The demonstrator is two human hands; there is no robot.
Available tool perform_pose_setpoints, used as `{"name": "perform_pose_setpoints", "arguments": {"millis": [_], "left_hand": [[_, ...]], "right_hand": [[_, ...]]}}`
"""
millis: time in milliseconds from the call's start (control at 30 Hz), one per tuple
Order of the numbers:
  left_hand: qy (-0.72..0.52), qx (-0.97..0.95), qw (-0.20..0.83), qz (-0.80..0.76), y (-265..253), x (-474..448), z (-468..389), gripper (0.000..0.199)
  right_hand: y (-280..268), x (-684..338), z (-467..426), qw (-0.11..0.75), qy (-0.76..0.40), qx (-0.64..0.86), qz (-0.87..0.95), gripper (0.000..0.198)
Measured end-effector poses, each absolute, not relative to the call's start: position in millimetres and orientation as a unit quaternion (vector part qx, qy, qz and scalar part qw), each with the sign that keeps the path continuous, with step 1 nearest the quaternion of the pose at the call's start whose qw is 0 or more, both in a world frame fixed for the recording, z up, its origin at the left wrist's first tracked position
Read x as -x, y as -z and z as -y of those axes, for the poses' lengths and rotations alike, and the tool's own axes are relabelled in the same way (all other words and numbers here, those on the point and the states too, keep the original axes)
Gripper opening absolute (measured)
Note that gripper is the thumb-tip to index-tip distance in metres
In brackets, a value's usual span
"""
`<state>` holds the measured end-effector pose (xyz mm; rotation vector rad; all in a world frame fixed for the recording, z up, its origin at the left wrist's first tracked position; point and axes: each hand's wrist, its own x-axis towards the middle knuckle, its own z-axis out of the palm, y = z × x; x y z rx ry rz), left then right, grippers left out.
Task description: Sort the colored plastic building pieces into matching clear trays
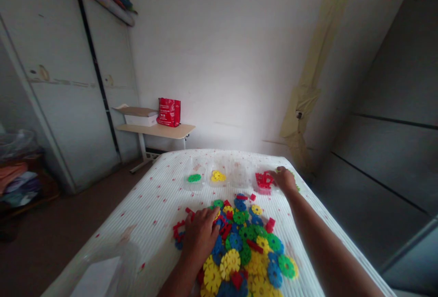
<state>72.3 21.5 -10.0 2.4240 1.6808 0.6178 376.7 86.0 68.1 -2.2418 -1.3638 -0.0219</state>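
My left hand rests on the near-left part of a pile of plastic building pieces, fingers stretched forward and apart; no held piece shows in it. In the pile are yellow notched discs, blue notched discs, green notched discs and red blocks. My right hand reaches to a clear container of red pieces at the far right, its fingers extended over the right side. They look apart, though the tips are partly lost against the red.
Left of the red pieces stand clear containers, one with green pieces and one with yellow pieces. A white box-like object lies near left on the patterned tablecloth. A red bag sits on a side table behind.
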Motion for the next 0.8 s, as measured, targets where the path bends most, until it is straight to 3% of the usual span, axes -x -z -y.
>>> {"name": "perform_pose_setpoints", "arguments": {"millis": [200, 333, 567, 800], "left_hand": [[-0.203, -0.806, 0.058, -0.553, 11, -72, -22, 0.043], [-0.206, -0.809, 0.057, -0.547, 10, -71, -21, 0.042], [-0.217, -0.804, 0.056, -0.550, 12, -73, -22, 0.042], [-0.216, -0.801, 0.059, -0.555, 12, -74, -21, 0.039]], "right_hand": [[-57, -361, -55, 0.305, 0.042, 0.773, 0.555, 0.028], [-32, -359, -21, 0.354, 0.075, 0.686, 0.631, 0.030], [20, -379, 17, 0.345, 0.044, 0.692, 0.633, 0.031], [29, -378, 18, 0.326, -0.010, 0.719, 0.614, 0.032]]}}
